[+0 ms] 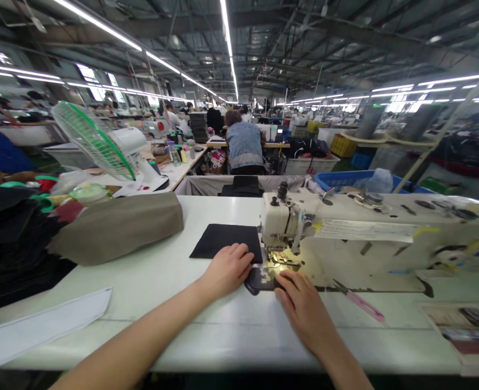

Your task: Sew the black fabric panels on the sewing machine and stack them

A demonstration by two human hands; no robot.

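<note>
1. Resting left hand (231, 266), fingers bent, on near edge of black panel (223, 240); cannot tell if pinching.
2. Bending fingers of right hand (303, 298) beside sewing machine (277, 218); cannot tell if gripping.
3. Judging panel light, thin, pliable; best steadied flat along near edge.
4. Lying mostly beyond left hand, left of right.

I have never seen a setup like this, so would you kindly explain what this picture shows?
One camera, worn on the person's head, takes this view, looking forward and down. The wearer's bare left hand lies over the near edge of a flat black piece; the right hand rests at the lit working end of a sewing machine, and whether it grips anything is hard to tell. The pale table also bears a pink-handled tool, a brown-grey cloth and a dark stack.
</note>
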